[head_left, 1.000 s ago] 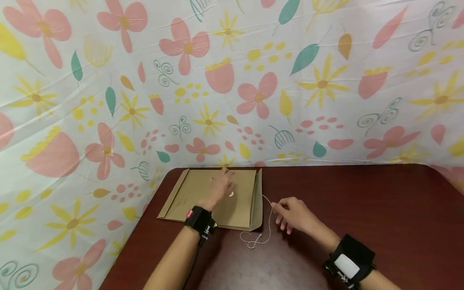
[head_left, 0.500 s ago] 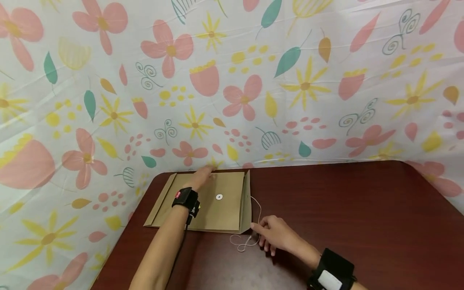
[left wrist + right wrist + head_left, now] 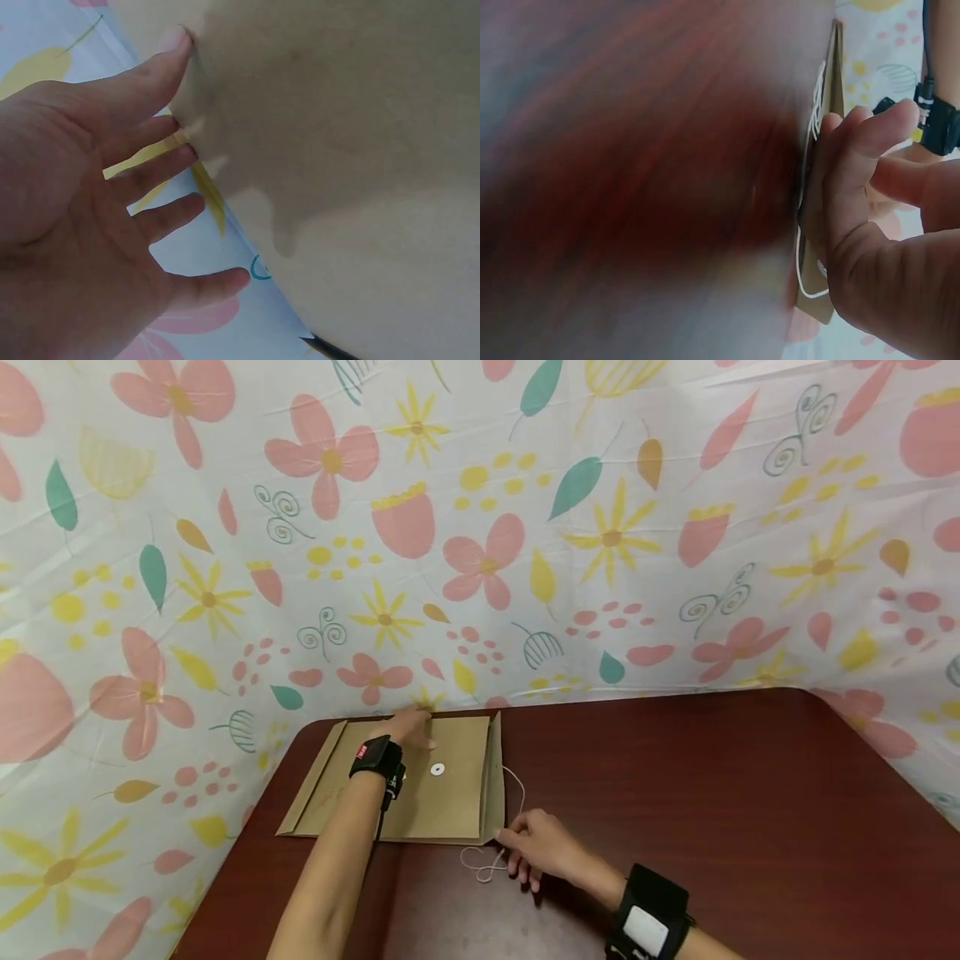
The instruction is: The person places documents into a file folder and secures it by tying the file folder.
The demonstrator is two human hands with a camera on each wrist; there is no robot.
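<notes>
A brown paper envelope (image 3: 457, 802) lies flat at the table's far left corner, with a white disc fastener (image 3: 437, 769) on it and a flap along its right side. My left hand (image 3: 411, 727) rests at the envelope's far edge. In the left wrist view my left hand (image 3: 187, 150) is spread, with the fingertips touching the envelope (image 3: 360, 150). My right hand (image 3: 517, 842) is at the envelope's near right corner. In the right wrist view its fingers (image 3: 862, 142) curl on the edge of the flap (image 3: 835, 67). A thin white string (image 3: 480, 862) loops on the table beside it.
The dark red table (image 3: 712, 793) stretches to the right and towards me. A floral cloth (image 3: 480, 527) hangs as a wall behind and drapes round the table's left and right sides, close to the envelope's far edge.
My left hand has slid from the envelope's middle, uncovering the disc, to its far edge. My right hand has moved from the string to the envelope's near right corner.
</notes>
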